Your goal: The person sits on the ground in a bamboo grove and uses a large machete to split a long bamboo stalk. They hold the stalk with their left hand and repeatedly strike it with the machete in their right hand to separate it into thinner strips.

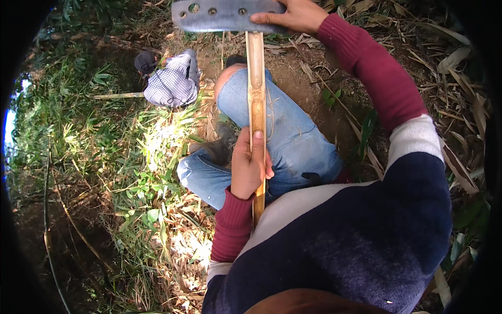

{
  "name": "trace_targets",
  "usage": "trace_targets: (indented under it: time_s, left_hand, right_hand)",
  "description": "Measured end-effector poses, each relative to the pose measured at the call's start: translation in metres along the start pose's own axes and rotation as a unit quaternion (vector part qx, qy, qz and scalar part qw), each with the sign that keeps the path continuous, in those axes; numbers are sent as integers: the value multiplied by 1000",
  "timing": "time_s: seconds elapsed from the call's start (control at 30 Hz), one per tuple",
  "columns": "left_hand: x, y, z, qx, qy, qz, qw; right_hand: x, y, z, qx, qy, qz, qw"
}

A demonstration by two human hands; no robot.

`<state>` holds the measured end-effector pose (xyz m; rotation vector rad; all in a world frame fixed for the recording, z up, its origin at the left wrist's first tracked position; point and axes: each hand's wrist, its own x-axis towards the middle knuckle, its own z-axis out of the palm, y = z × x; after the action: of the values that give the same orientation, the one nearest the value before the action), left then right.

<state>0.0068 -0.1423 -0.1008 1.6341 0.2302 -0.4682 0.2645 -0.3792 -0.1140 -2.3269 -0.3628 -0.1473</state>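
Observation:
My left hand point(251, 162) is closed around a split bamboo strip point(256, 78), thumb lying along its pale hollow face. The strip runs lengthwise away from my body, over my jeans, and its lower end reaches my shirt. At its far end my right hand point(298, 17) grips a broad grey metal blade with a row of holes point(225, 18), the thumb pressed on its flat side. The blade lies crosswise over the strip's end, hiding it. Whether they touch I cannot tell. Any handle is hidden or cut off by the frame.
My bent legs in blue jeans point(282, 110) are beneath the strip. Ahead on the left, another person in a checked shirt point(170, 83) sits low beside a thin pole point(117, 96). Green undergrowth point(78, 131) spreads left; dry leaves point(455, 60) litter the right.

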Motion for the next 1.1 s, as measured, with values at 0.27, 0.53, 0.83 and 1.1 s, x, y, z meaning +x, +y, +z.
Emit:
trace_targets:
  time_s: [0.27, 0.53, 0.83, 1.1]
  left_hand:
    - [1, 0, -1, -11, -4, -19, 1000]
    - [2, -2, -1, -10, -4, -3, 1000]
    - [5, -6, -2, -23, -9, 10, 1000]
    - [2, -6, -3, -32, -14, 9, 999]
  right_hand:
    - [-33, -18, 3, 42, -139, 35, 989]
    - [-15, -6, 2, 59, -91, 71, 992]
    - [-26, -23, 0, 58, 7, -12, 998]
    - [-67, -36, 13, 24, -116, -8, 993]
